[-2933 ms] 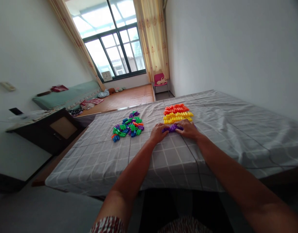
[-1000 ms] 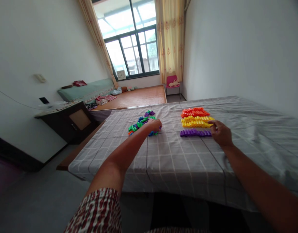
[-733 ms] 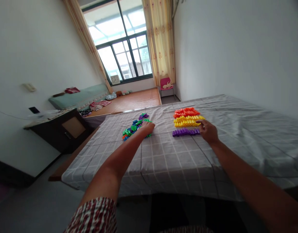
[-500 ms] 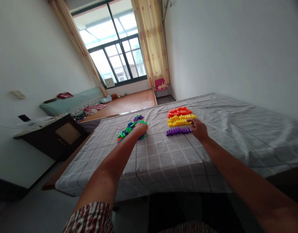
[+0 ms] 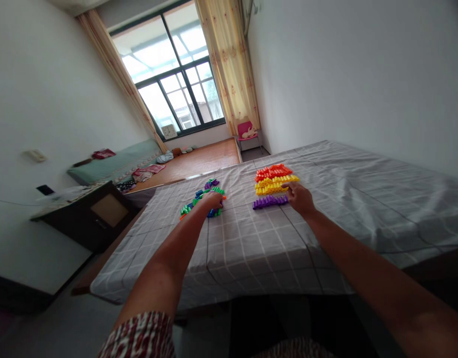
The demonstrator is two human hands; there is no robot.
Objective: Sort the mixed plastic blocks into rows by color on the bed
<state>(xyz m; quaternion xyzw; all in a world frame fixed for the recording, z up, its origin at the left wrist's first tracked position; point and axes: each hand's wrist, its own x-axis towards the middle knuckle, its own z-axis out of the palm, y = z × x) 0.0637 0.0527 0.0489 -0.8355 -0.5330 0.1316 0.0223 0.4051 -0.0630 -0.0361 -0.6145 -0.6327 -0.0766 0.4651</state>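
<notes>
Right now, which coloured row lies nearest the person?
The purple row, its one end by the right hand; the yellow pieces and red pieces all lie farther away.

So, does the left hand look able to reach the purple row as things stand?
Probably yes: between the left hand and the purple row I see only checked cloth; the right hand is at the row's right end.

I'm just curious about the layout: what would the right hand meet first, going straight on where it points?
Likely the yellow rows; the right hand is at their end, perhaps touching, but depth is unclear.
</notes>
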